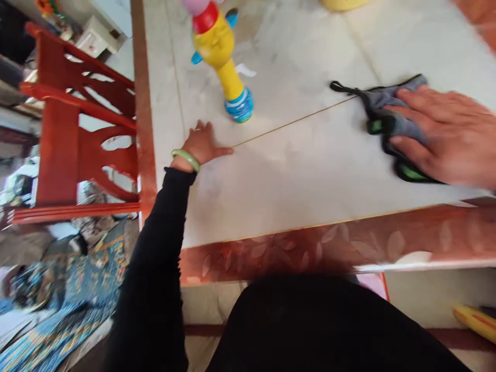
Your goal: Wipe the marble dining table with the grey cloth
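My left hand (202, 143), with a pale green bangle at the wrist, rests on the white tabletop (294, 181) with its fingers spread and nothing in them. My right hand (445, 137) presses down on a bunched grey cloth (411, 126) with black edging, a black loop and green patches. Its fingers lie over the cloth and the thumb sits along the near side. A yellow toy (229, 77) with a red and pink top and a blue base stands just beyond my left hand.
A small white scrap (246, 70) lies beside the toy. At the top edge is part of a yellow object (344, 4). The table has a reddish-brown patterned border (271, 253). A red wooden chair (58, 150) stands at the left, near a blue patterned textile (93, 279).
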`<act>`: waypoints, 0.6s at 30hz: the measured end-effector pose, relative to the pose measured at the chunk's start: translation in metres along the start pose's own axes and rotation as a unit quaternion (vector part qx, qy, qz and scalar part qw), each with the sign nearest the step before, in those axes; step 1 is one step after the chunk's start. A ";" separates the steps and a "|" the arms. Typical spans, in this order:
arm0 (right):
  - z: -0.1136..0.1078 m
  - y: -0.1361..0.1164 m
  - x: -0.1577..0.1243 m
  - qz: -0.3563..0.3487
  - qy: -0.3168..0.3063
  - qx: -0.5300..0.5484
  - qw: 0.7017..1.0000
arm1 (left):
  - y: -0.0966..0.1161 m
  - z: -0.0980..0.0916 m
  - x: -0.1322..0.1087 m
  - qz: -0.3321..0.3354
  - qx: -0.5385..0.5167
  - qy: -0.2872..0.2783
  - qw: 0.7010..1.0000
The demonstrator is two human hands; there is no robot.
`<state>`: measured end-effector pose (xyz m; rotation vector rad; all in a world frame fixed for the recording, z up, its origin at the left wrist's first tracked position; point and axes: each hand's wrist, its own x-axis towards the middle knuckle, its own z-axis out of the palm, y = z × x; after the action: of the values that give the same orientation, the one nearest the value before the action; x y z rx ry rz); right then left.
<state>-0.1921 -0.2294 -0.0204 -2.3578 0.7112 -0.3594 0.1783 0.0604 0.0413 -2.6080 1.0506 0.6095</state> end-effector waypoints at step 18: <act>-0.019 -0.036 0.083 -0.056 0.129 -0.107 0.984 | -0.009 0.000 -0.067 -0.037 -0.367 0.264 0.891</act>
<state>-0.1181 -0.2627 0.0230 -2.5906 0.7704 -0.6783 0.1406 0.1066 0.0735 -3.6104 0.9717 0.3060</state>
